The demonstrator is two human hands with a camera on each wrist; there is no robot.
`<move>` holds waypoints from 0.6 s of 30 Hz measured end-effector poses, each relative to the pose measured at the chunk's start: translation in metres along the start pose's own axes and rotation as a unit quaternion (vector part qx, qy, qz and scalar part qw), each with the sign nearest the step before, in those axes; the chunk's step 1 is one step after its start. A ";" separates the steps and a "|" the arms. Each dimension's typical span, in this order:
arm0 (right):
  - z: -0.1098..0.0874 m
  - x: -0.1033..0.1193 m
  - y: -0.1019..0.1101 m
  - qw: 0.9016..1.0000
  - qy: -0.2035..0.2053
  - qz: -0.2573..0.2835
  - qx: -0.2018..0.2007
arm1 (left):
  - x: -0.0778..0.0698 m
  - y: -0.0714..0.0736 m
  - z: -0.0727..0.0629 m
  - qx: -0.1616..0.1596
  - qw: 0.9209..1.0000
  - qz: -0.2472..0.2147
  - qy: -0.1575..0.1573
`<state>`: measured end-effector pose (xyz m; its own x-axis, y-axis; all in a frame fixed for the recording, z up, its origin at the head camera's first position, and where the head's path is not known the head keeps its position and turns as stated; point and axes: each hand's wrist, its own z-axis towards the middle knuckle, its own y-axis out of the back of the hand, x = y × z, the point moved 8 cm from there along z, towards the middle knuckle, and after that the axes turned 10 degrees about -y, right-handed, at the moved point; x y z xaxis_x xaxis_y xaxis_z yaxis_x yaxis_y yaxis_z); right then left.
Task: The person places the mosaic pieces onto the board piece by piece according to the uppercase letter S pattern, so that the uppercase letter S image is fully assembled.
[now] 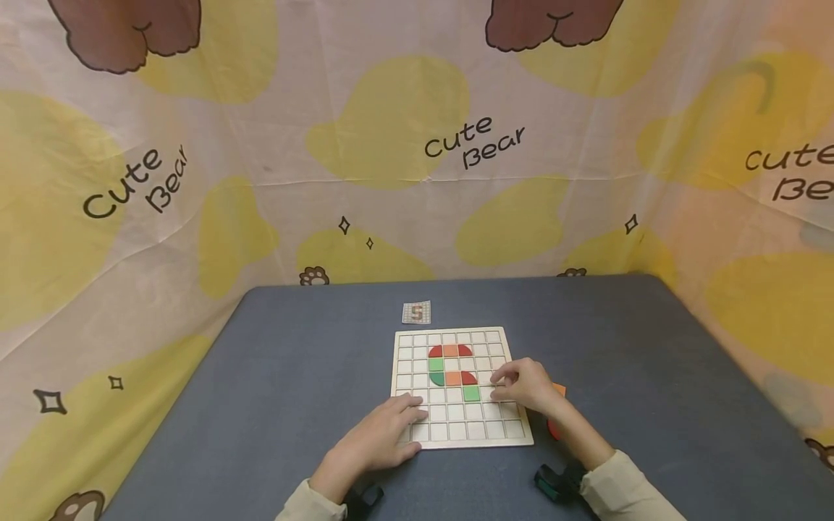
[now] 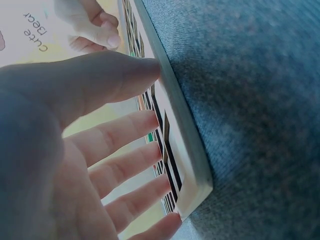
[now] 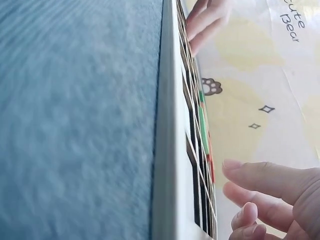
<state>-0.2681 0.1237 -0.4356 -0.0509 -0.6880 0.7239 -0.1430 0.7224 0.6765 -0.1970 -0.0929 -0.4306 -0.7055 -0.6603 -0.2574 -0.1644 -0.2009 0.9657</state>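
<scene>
A white gridded board [image 1: 439, 433] lies on the table. Red, green and orange pieces sit in its cells: a red quarter-round [image 1: 435, 352], an orange square [image 1: 450, 351], a light green square [image 1: 471, 394] and several more, forming a curved figure. My left hand [image 1: 386, 433] rests on the board's near left corner, fingers straight and spread, thumb at the near edge [image 2: 167, 80]. Over the board's right side hovers my right hand [image 1: 526, 385], close to the light green square. Its thumb and forefinger stand apart with nothing between them, and the other fingers are loosely bent [image 3: 245, 215].
A small card [image 1: 416, 312] printed with a coloured figure on a grid lies beyond the board. Orange [image 1: 559, 389] and red pieces [image 1: 554, 429] lie right of the board, partly hidden by my right forearm. Patterned cloth [image 1: 391, 145] surrounds the dark blue table [image 1: 313, 347].
</scene>
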 end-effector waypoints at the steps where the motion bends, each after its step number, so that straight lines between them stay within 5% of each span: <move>1: 0.000 -0.001 0.001 1.000 -0.004 0.002 0.000 | 0.000 0.000 0.000 -0.001 1.000 0.000 -0.001; 18: -0.006 -0.024 0.022 0.999 -0.031 0.018 -0.016 | 0.003 -0.003 0.000 0.007 1.000 -0.005 0.007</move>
<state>-0.2639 0.1566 -0.4373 -0.1174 -0.6641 0.7384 -0.1074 0.7477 0.6553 -0.1991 -0.0942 -0.4339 -0.6940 -0.6685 -0.2673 -0.1813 -0.1970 0.9635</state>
